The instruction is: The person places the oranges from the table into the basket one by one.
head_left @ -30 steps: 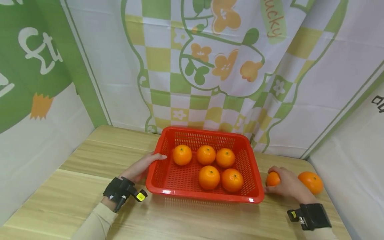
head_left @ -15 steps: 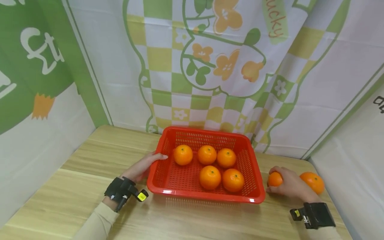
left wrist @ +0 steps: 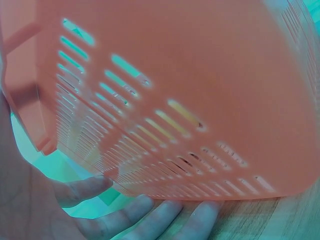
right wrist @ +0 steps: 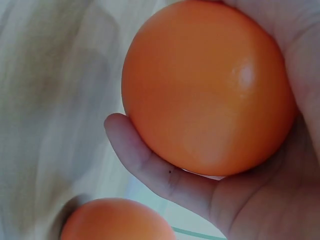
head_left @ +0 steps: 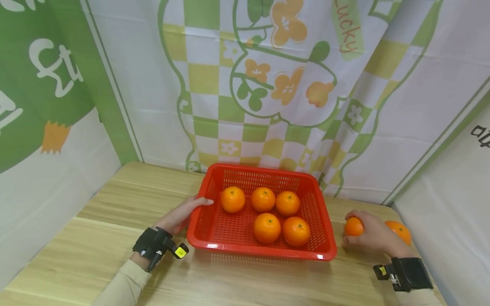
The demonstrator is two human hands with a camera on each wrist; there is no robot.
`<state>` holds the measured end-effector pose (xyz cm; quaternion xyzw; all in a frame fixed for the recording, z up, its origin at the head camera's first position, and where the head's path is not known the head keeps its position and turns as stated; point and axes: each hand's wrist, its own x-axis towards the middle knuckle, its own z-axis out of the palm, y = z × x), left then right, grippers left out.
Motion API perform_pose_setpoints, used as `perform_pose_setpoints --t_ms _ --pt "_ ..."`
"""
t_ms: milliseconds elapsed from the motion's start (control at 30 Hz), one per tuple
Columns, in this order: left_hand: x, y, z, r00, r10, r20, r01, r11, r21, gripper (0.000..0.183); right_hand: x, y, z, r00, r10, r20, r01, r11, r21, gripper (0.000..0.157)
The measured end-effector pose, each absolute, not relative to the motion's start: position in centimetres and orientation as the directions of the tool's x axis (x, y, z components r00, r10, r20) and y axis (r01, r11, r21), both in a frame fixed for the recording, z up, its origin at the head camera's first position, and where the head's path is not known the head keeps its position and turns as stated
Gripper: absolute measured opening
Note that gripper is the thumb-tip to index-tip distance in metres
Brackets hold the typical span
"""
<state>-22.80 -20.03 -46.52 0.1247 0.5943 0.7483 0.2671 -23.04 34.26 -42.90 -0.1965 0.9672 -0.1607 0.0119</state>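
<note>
A red plastic basket [head_left: 264, 254] with slotted walls stands mid-table, several oranges [head_left: 267, 228] lying inside it. My left hand [head_left: 183, 214] grips the basket's left side, thumb over the rim. In the left wrist view, fingers [left wrist: 162, 215] of that hand reach along the basket's lower outer wall [left wrist: 210, 75]. To the right of the basket, my right hand [head_left: 373, 233] holds an orange [head_left: 354, 226], which shows large in the right wrist view with the thumb and palm around it. A further orange [head_left: 400, 231] sits beyond that hand, partly hidden by it.
The wooden table [head_left: 111, 221] runs back to a printed curtain [head_left: 264, 140], with fabric side walls to left and right. A second orange [right wrist: 117, 222] appears at the bottom of the right wrist view. Black camera straps [head_left: 413, 274] circle both wrists.
My right hand has shifted slightly rightward with the orange in its grasp, covering more of the orange behind it. The left hand and the basket have stayed in place.
</note>
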Motion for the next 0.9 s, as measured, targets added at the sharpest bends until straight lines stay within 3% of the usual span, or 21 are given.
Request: perform_pose_setpoints --t_ms 500,900 --pt "-22.8 -20.1 -46.4 -0.823 0.550 -0.144 -0.265 -0.147 0.953 0.062 -22.8 33.0 -39.7 -0.871 -0.463 0.168 -0.492 0.820 -0.291 0.049" --pt "-22.7 -20.1 -46.6 -0.833 0.541 -0.118 -0.232 -0.147 0.962 0.062 -22.6 32.4 -38.2 -0.889 -0.425 0.169 -0.452 0.872 -0.186 0.063"
